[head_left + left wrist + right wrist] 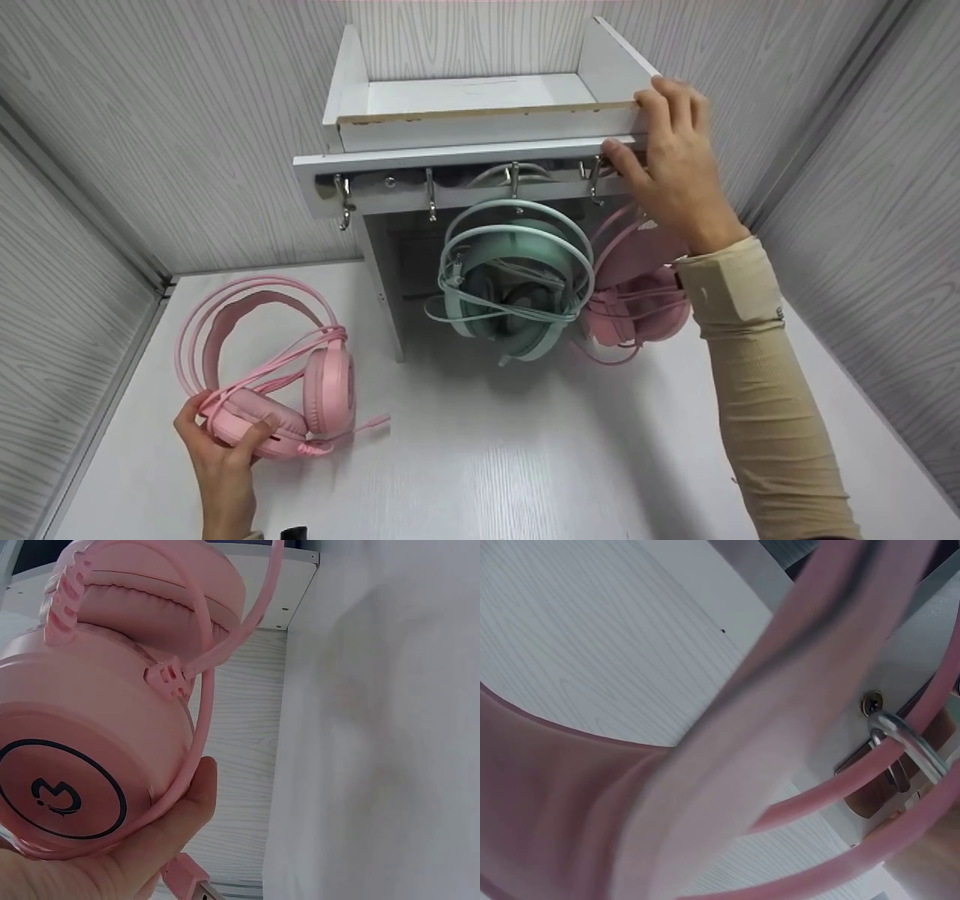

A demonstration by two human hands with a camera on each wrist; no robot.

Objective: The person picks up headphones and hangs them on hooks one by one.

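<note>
My left hand [225, 469] holds a pink headset [328, 390] by one ear cup, low at the left of the head view. Its cable is looped round the headband, and a mic boom sticks out to the right. In the left wrist view, my thumb presses along the cup [82, 712], which bears a dark ring logo. My right hand [679, 165] grips the right front corner of a white wooden rack [487, 136], thumb on the ledge. Just below hangs another pink headset [660, 311], partly hidden by that hand; its loops pass over a metal hook [907, 741].
A mint-green headset [510, 247] hangs from the rack's middle, cable wound round it. Further left, two metal hooks [431, 195] bear nothing. The rack's open upper tray [472, 88] stands above. A small black object [294, 533] shows at the bottom edge of the white table [480, 465].
</note>
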